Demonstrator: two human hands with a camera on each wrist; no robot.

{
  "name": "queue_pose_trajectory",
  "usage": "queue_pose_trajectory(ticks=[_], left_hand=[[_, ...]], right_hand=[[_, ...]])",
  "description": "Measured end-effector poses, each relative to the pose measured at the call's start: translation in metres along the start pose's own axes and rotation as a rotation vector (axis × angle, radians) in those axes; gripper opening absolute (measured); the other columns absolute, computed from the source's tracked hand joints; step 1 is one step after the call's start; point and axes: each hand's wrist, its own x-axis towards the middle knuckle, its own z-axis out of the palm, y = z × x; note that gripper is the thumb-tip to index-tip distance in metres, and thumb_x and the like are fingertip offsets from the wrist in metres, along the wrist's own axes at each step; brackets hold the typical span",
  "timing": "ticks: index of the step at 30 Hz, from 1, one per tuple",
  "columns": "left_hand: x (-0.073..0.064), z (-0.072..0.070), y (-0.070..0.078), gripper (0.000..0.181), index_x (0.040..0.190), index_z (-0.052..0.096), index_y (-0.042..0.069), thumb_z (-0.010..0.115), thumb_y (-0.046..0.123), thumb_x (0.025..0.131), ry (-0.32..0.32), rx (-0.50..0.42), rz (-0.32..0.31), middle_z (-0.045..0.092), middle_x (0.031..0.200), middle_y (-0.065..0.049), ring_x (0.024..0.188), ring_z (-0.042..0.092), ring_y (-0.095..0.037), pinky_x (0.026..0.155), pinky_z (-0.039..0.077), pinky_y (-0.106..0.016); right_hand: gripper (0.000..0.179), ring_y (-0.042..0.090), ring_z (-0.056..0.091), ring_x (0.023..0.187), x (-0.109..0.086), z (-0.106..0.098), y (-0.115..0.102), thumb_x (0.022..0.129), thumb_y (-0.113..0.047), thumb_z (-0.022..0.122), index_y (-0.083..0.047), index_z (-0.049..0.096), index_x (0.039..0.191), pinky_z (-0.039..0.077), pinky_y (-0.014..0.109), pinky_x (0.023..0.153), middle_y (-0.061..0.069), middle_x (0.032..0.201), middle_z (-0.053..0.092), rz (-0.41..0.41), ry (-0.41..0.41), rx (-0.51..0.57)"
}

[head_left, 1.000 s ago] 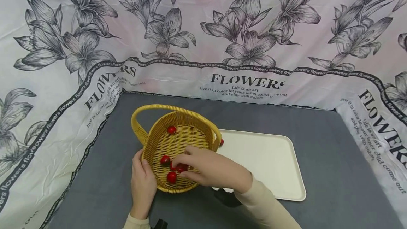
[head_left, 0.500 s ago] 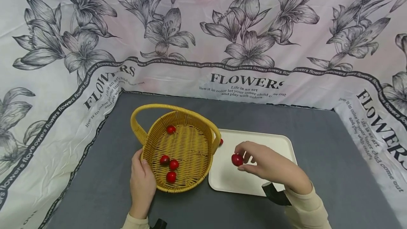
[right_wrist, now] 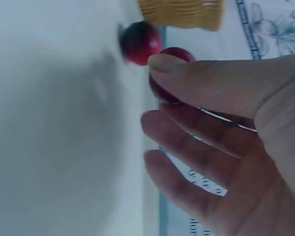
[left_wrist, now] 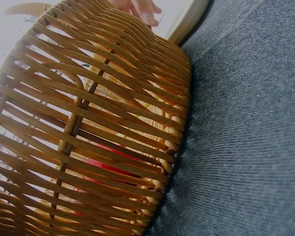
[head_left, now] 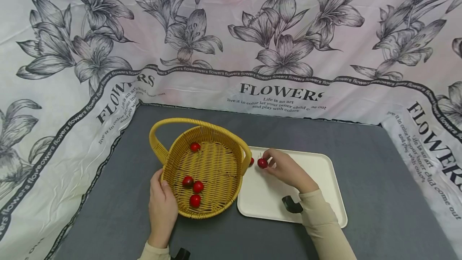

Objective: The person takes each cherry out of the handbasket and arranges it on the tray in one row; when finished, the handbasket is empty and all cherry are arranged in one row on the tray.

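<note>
My right hand pinches a red cherry between thumb and fingers over the back left part of a cream tray. Just left of it on the tray is another cherry, partly hidden by the basket handle in the head view. My left hand holds the left side of a yellow wicker basket, thumb at the rim. Inside the basket, three cherries cluster near the front left and a single cherry lies toward the back. Woven basket wall fills much of the left wrist view.
Both basket and tray stand on a dark grey cloth, the tray close against the basket's right side. The basket handle arches toward the back. A white flower-printed curtain borders the table behind and at both sides.
My right hand has lifted a cherry out of the basket, carried it right over the tray, then back and left beside the other cherry. The left hand and basket stay in place.
</note>
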Motion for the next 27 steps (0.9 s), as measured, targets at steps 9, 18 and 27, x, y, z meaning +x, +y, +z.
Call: queue_pose_trajectory(ticks=[9,18,27], left_hand=[[-0.002,-0.001,-0.002,0.041,0.143,0.036,0.01,0.028,0.024,0.106,0.003,0.005,-0.007,0.049,0.133,-0.019,0.111,0.054,-0.039,0.08,0.042,-0.057],[-0.001,0.0,-0.001,0.042,0.143,0.036,0.009,0.026,0.025,0.106,-0.007,-0.006,-0.002,0.049,0.134,-0.018,0.113,0.053,-0.038,0.082,0.041,-0.057],[0.001,0.001,-0.003,0.04,0.143,0.036,0.01,0.028,0.023,0.106,0.008,-0.014,0.007,0.049,0.133,-0.018,0.111,0.053,-0.037,0.083,0.041,-0.056]], right_hand=[[0.028,0.014,0.062,0.081,0.008,0.015,0.013,0.078,-0.003,0.076,-0.007,0.06,0.101,0.05,0.031,0.074,0.002,0.094,0.064,0.05,0.008,0.027],[0.027,0.013,0.061,0.082,0.008,0.018,0.009,0.08,-0.006,0.076,-0.008,0.061,0.103,0.049,0.034,0.075,0.002,0.095,0.064,0.106,-0.018,0.035],[0.03,0.016,0.061,0.083,0.01,0.016,0.008,0.08,-0.007,0.076,-0.005,0.061,0.105,0.05,0.033,0.075,0.005,0.099,0.064,0.048,-0.008,-0.014]])
